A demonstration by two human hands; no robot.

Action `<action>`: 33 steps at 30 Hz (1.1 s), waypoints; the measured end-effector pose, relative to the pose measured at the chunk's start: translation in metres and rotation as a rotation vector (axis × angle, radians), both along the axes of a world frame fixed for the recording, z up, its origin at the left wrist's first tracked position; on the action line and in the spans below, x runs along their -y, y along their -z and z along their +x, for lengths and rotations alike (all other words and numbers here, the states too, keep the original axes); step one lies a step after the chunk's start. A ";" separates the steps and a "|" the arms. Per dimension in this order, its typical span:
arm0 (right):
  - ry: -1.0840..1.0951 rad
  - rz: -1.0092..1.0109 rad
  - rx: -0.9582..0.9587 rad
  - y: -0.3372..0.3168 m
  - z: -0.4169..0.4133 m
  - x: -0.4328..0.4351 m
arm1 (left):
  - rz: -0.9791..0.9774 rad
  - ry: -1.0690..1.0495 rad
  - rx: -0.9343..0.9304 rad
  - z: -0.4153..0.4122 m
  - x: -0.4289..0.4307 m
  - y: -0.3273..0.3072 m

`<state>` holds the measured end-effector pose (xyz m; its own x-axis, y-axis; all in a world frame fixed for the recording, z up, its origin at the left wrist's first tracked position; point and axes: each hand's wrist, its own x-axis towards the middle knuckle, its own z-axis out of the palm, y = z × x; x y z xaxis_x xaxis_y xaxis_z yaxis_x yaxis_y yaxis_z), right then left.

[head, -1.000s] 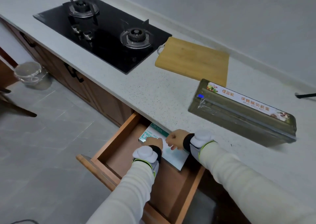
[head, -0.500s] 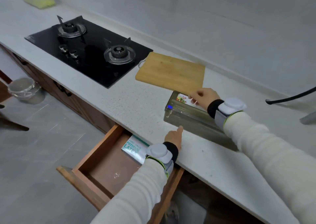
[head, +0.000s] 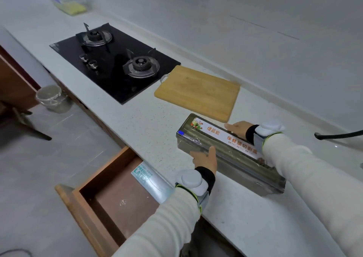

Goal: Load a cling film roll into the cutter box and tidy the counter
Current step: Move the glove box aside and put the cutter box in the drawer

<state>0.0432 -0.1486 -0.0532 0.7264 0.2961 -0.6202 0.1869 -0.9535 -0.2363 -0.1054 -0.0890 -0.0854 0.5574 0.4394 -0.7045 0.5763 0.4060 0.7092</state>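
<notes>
Two flat hands, left hand [head: 206, 157] and right hand [head: 236, 128], laid on cutter box [head: 245, 164] near counter's [head: 157, 129] front edge.
Left fingers are pressed straight on the near long side, right fingers stretched along the far top edge; nothing is gripped. Box: long, translucent grey plastic, printed label on lid, set just before the wooden cutting board [head: 198, 92]. Open wooden drawer [head: 88, 203] below is occupied by one glossy carton [head: 145, 176].
</notes>
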 end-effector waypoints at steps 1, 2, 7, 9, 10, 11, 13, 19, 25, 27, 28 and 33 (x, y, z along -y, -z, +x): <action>0.010 0.003 -0.011 0.003 0.000 0.001 | 0.054 -0.020 -0.032 0.001 -0.001 -0.002; 0.019 0.010 -0.025 0.005 0.001 0.001 | 0.116 -0.059 -0.061 0.002 -0.002 -0.003; 0.042 0.044 -0.068 0.009 0.006 -0.002 | 0.315 -0.114 -0.021 -0.006 -0.004 -0.005; 0.033 0.039 -0.076 0.010 0.007 -0.003 | 0.305 -0.098 -0.025 -0.003 -0.006 -0.003; 0.028 0.033 -0.079 0.010 0.007 -0.004 | 0.276 -0.098 -0.038 0.000 -0.008 -0.003; 0.025 0.033 -0.080 0.011 0.007 -0.004 | 0.243 -0.094 -0.052 0.003 -0.011 -0.002; 0.027 0.040 -0.083 0.012 0.008 -0.003 | 0.181 -0.082 -0.063 0.007 -0.015 -0.001; 0.020 0.046 -0.109 0.014 0.010 0.003 | 0.088 -0.107 -0.034 0.003 -0.013 -0.001; 0.033 0.029 -0.146 0.021 0.008 0.008 | -0.214 -0.042 -0.018 0.000 0.014 -0.009; 0.009 0.007 -0.128 0.020 0.005 0.006 | -0.203 -0.033 -0.009 0.004 0.017 -0.010; 0.000 -0.004 -0.126 0.019 0.003 0.004 | -0.173 -0.031 -0.008 0.004 0.017 -0.009; -0.020 0.043 -0.184 0.013 -0.010 -0.014 | -0.087 -0.080 0.002 -0.009 -0.001 -0.008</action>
